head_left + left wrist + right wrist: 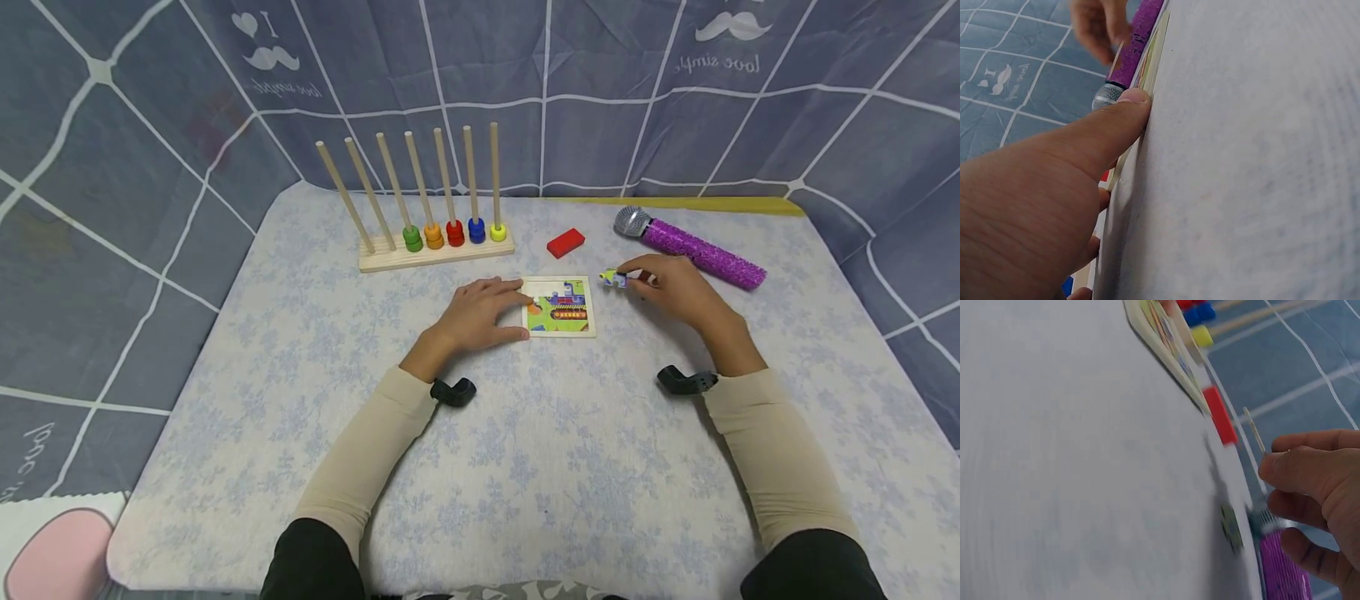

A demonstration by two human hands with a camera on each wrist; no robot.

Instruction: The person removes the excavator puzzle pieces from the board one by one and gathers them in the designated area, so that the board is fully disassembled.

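A small jigsaw puzzle in a pale wooden frame point(591, 317), with a colourful vehicle picture, lies flat on the table. My left hand point(483, 315) rests at its left side, fingers extended, thumb touching the frame near the lower left corner. To the right of the frame, my right hand point(671, 287) pinches a small puzzle piece point(613, 278) between thumb and index finger, raised above the table. The right wrist view shows that piece edge-on as a thin strip point(1254, 430). Another greenish puzzle piece point(1230, 527) lies on the table below that hand.
Behind the left hand stands a wooden peg rack point(438, 259) with coloured rings on several of its rods. A red block point(566, 242) lies behind the puzzle. Beyond the right hand is a purple glittery microphone point(705, 252). A grey checked curtain point(495, 67) surrounds the table.
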